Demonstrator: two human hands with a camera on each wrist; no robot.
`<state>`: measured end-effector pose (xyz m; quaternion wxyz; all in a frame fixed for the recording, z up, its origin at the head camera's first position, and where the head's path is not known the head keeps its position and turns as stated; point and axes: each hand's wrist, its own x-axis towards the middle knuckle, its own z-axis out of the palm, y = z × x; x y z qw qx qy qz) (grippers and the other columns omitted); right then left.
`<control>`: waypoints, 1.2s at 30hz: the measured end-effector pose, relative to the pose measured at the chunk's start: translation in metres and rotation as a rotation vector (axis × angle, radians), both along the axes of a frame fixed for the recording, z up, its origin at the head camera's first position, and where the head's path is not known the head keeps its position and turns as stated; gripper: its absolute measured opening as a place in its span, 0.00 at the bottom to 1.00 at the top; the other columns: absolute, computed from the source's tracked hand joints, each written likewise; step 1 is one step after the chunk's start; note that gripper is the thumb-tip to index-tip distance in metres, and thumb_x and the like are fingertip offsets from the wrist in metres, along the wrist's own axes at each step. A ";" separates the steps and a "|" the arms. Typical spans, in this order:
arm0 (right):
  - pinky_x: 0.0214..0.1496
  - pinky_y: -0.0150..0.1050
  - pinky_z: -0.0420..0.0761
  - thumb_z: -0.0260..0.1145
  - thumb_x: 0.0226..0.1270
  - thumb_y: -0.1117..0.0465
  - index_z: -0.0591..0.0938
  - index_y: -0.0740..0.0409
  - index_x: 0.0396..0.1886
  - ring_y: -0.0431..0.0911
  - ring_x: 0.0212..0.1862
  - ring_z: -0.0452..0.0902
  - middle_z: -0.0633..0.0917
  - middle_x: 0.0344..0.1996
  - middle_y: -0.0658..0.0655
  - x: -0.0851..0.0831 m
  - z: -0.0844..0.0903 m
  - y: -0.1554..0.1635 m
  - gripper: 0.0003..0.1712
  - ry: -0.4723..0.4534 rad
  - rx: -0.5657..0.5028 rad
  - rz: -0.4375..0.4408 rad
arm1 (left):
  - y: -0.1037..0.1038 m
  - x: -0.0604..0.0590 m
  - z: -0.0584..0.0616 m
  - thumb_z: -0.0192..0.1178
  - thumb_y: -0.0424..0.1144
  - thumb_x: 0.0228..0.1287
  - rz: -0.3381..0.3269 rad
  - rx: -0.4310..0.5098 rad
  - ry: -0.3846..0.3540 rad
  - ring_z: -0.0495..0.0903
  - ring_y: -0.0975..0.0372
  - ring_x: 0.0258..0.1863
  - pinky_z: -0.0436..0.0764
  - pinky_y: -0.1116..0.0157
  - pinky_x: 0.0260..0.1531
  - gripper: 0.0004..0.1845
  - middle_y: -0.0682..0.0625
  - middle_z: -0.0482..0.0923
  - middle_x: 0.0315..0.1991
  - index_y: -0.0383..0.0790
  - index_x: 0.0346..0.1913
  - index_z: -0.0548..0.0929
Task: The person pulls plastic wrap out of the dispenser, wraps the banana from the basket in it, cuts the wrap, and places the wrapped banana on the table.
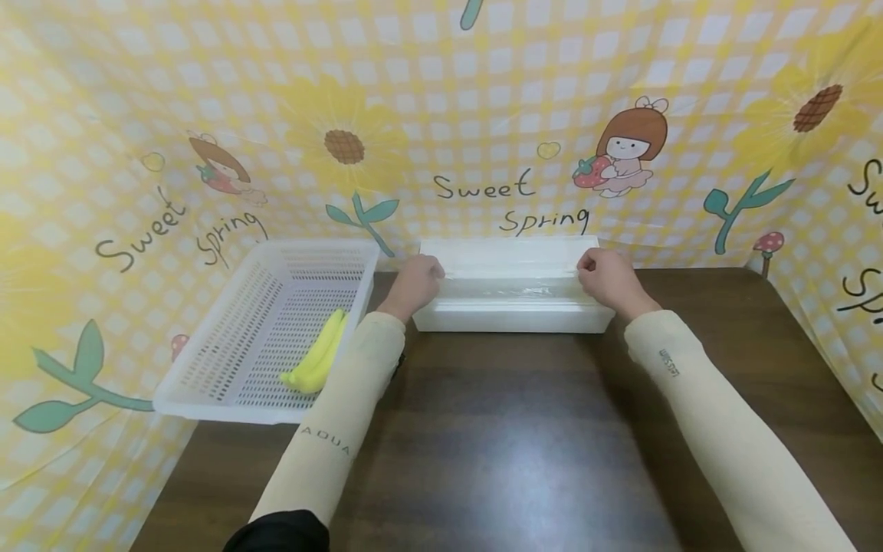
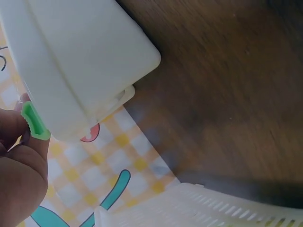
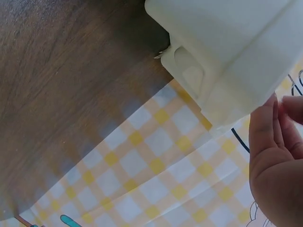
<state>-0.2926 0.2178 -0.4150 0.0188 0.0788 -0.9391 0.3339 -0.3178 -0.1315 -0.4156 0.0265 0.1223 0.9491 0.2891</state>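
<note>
A long white cling film dispenser box (image 1: 510, 320) stands at the back of the table with its lid (image 1: 510, 251) raised. Clear, shiny cling film (image 1: 527, 290) stretches across its opening. At the box's left end my left hand (image 1: 416, 285) pinches the film between thumb and fingers. My right hand (image 1: 611, 280) pinches the film at the opposite end. A small green slide cutter (image 2: 35, 123) shows beside the left fingers in the left wrist view. In the right wrist view, the right hand (image 3: 277, 151) is right at the box edge, its fingertips partly hidden.
To the left stands a white perforated plastic basket (image 1: 207, 360) holding yellow bananas (image 1: 319, 356). My left forearm passes over its right side. A yellow checked cloth (image 1: 441, 115) hangs behind and beside the brown wooden table (image 1: 510, 445).
</note>
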 end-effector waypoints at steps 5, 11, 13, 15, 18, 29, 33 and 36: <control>0.39 0.49 0.77 0.56 0.73 0.63 0.82 0.68 0.41 0.56 0.35 0.78 0.85 0.33 0.64 0.000 -0.002 -0.002 0.12 0.034 0.016 -0.003 | -0.002 0.003 0.001 0.49 0.23 0.67 0.020 0.059 -0.003 0.77 0.45 0.56 0.77 0.50 0.57 0.16 0.37 0.81 0.53 0.29 0.51 0.83; 0.48 0.56 0.77 0.64 0.73 0.55 0.81 0.71 0.48 0.60 0.44 0.77 0.83 0.42 0.68 0.002 -0.004 -0.008 0.20 0.037 0.107 0.066 | -0.003 0.002 0.001 0.50 0.26 0.70 0.027 0.062 0.010 0.78 0.47 0.55 0.77 0.52 0.56 0.14 0.39 0.82 0.52 0.30 0.50 0.84; 0.48 0.57 0.77 0.65 0.72 0.59 0.80 0.72 0.50 0.61 0.44 0.77 0.82 0.43 0.69 0.002 -0.006 -0.011 0.18 0.085 0.184 0.113 | -0.004 0.002 0.001 0.51 0.26 0.70 0.029 0.071 0.012 0.79 0.47 0.55 0.77 0.52 0.56 0.13 0.39 0.82 0.52 0.30 0.49 0.85; 0.47 0.57 0.78 0.63 0.72 0.65 0.79 0.72 0.51 0.61 0.43 0.78 0.81 0.43 0.70 0.002 -0.009 -0.014 0.14 0.141 0.257 0.140 | -0.004 0.002 0.001 0.51 0.27 0.70 0.033 0.076 0.013 0.79 0.47 0.55 0.77 0.52 0.56 0.13 0.39 0.82 0.52 0.30 0.49 0.85; 0.41 0.54 0.80 0.59 0.72 0.72 0.79 0.73 0.48 0.59 0.38 0.78 0.80 0.40 0.69 0.002 -0.013 -0.016 0.10 0.211 0.334 0.144 | -0.005 0.001 -0.001 0.52 0.26 0.69 0.031 0.086 0.010 0.79 0.47 0.55 0.77 0.52 0.56 0.13 0.39 0.82 0.52 0.30 0.49 0.85; 0.47 0.57 0.77 0.56 0.68 0.73 0.84 0.72 0.37 0.61 0.40 0.76 0.81 0.35 0.68 0.001 -0.011 -0.010 0.10 0.167 0.172 0.047 | -0.003 0.000 -0.003 0.55 0.30 0.72 0.004 0.059 0.021 0.79 0.47 0.55 0.77 0.52 0.57 0.11 0.39 0.83 0.52 0.32 0.51 0.85; 0.42 0.52 0.79 0.58 0.67 0.72 0.84 0.71 0.37 0.59 0.37 0.79 0.84 0.34 0.68 0.001 -0.008 -0.006 0.08 0.079 0.017 0.002 | 0.000 0.001 -0.002 0.52 0.26 0.72 -0.005 0.048 0.062 0.79 0.47 0.57 0.75 0.54 0.60 0.14 0.39 0.84 0.52 0.32 0.51 0.86; 0.35 0.44 0.84 0.59 0.71 0.71 0.82 0.69 0.38 0.54 0.34 0.83 0.84 0.34 0.66 0.002 -0.008 -0.005 0.06 -0.008 -0.161 -0.036 | 0.000 0.004 -0.001 0.52 0.26 0.71 0.024 0.075 0.074 0.79 0.47 0.57 0.75 0.53 0.60 0.14 0.40 0.84 0.52 0.32 0.51 0.87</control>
